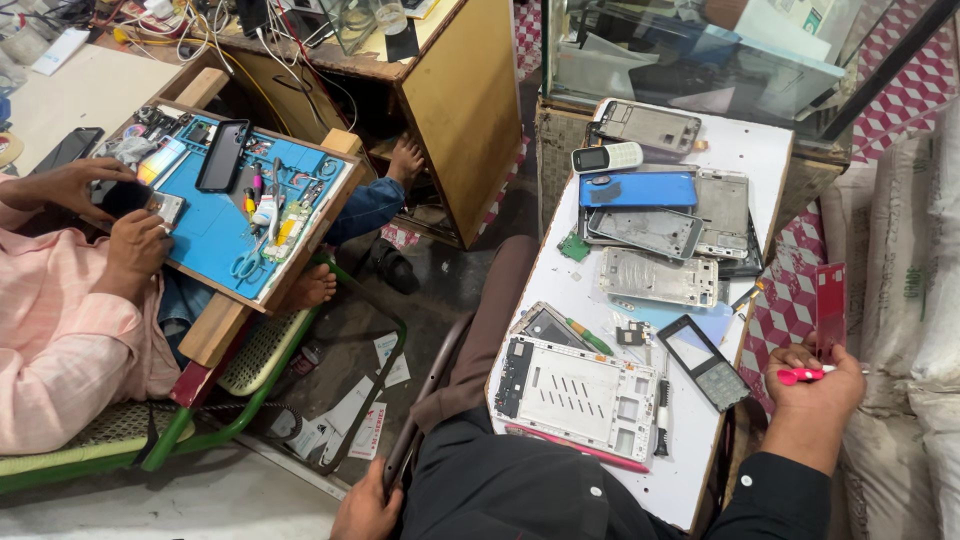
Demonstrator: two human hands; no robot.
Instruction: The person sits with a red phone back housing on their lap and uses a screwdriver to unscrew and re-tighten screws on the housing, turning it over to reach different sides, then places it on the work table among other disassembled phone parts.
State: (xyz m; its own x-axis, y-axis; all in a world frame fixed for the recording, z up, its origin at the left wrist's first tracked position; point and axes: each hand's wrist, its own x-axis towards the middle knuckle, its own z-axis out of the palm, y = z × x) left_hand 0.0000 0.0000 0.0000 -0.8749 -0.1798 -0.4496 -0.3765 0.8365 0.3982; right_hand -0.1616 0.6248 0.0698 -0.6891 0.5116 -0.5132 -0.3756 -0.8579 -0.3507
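My right hand (812, 392) is raised past the right edge of a white work board (700, 455). It holds a thin red flat piece (830, 305) upright and a pink-handled tool (800, 376) across the fingers. My left hand (365, 508) is low at the bottom edge, closed around the end of a dark curved metal bar (425, 400). On the board lie a large white phone frame (580, 392), a dark keypad phone front (705, 362), several grey metal phone frames (655, 275), a blue back cover (640, 190) and a small white keypad phone (607, 157).
At left a person in a pink shirt (60, 330) works on a phone over a blue mat (215, 225) with scissors, tweezers and a dark phone on it. A wooden cabinet (455, 100) stands behind, a glass case (700, 60) at the top right, white sacks (900, 300) at the right.
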